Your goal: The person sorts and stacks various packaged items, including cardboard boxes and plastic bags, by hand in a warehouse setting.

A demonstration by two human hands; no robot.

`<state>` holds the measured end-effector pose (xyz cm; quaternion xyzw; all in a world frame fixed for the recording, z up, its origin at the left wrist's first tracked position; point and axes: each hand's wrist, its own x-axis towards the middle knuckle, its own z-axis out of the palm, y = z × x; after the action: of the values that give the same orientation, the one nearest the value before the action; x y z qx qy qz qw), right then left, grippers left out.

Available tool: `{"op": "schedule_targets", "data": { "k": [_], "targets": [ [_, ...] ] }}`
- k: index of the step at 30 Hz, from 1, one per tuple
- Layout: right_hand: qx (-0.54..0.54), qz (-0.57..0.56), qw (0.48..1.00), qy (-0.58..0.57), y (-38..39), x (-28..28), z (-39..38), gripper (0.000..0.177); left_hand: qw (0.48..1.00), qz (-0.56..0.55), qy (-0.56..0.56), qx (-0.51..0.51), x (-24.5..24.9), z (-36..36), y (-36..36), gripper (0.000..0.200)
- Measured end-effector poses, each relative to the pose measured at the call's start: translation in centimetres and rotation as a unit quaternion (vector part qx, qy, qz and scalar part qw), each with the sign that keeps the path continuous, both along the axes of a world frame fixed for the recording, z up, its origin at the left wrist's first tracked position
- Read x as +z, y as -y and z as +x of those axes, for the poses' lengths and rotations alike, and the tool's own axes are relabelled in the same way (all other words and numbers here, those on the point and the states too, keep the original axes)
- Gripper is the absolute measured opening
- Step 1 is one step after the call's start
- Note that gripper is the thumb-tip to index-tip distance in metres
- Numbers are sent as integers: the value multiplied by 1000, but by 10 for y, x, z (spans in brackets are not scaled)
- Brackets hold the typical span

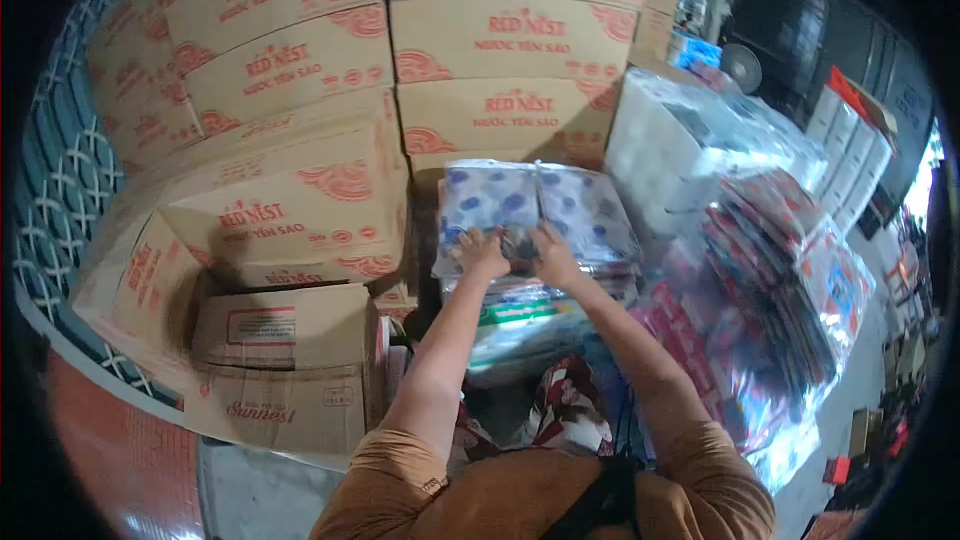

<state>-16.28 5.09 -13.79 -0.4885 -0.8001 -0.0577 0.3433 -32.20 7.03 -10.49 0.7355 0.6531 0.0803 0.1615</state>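
Both arms reach forward to a stack of flat, plastic-wrapped packs in front of the body. Two packs with blue-purple spots lie side by side on top, a left one and a right one. My left hand rests at the near edge of the left pack, fingers apart. My right hand is at the near inner corner of the right pack, its fingers bent; what they hold, if anything, is too small to tell. Something small and dark lies between the hands. Below are more clear-wrapped packs.
Cartons are piled behind and at the left, with an opened carton near the left arm. White wrapped bundles stand at the right rear. Glossy colourful packs lean at the right. A metal lattice borders the left.
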Motion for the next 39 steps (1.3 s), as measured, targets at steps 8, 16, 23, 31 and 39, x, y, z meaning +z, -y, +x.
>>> {"op": "schedule_targets", "data": {
  "k": [8, 16, 23, 31, 39],
  "targets": [
    [-60, -54, 995, 63, 4, -27, -24, 33, 994, 102, 6, -38, -32, -10, -2, 70],
    [-11, -69, 998, -5, -10, -28, -3, 17, 967, 220, 129, 14, -24, -39, 18, 52],
    [-23, 22, 997, -76, -18, -43, -4, 21, 877, 197, 396, 190, -56, -75, 38, 30],
    [-59, -73, 970, -223, 3, -23, -11, 19, 868, 285, 381, 142, -42, -66, 41, 17],
    [-76, -269, 832, -480, 58, 8, -11, 34, 755, 182, 630, 1, 19, -38, 104, 14]
  ]
}}
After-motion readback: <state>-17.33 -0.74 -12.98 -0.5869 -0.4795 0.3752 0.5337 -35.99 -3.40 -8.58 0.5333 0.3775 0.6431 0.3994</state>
